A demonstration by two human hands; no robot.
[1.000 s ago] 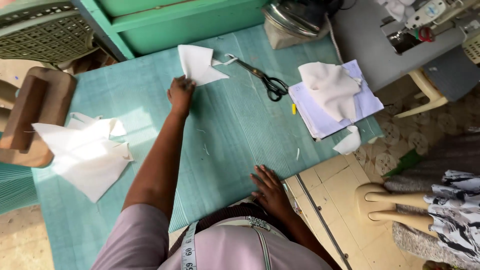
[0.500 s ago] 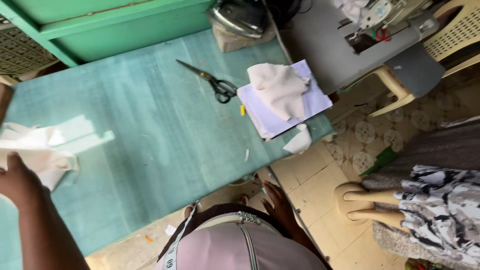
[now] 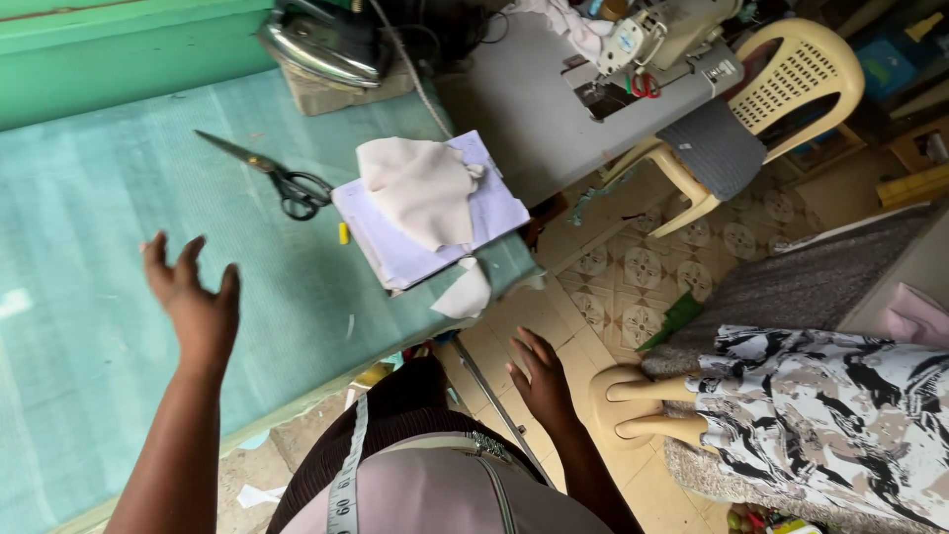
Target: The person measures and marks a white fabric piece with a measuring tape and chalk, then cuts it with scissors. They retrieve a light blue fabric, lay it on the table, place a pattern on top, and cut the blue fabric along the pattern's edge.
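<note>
Scissors (image 3: 277, 176) beside cream cloth (image 3: 420, 188)

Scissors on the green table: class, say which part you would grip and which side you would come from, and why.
Take the scissors by the black handle loops, the end lying nearest the paper stack. Come from above on the near side, where the open left hand hovers over the green table. The blades point away up-left toward the wall, so a grip at the loops probably keeps fingers off the tips.
</note>
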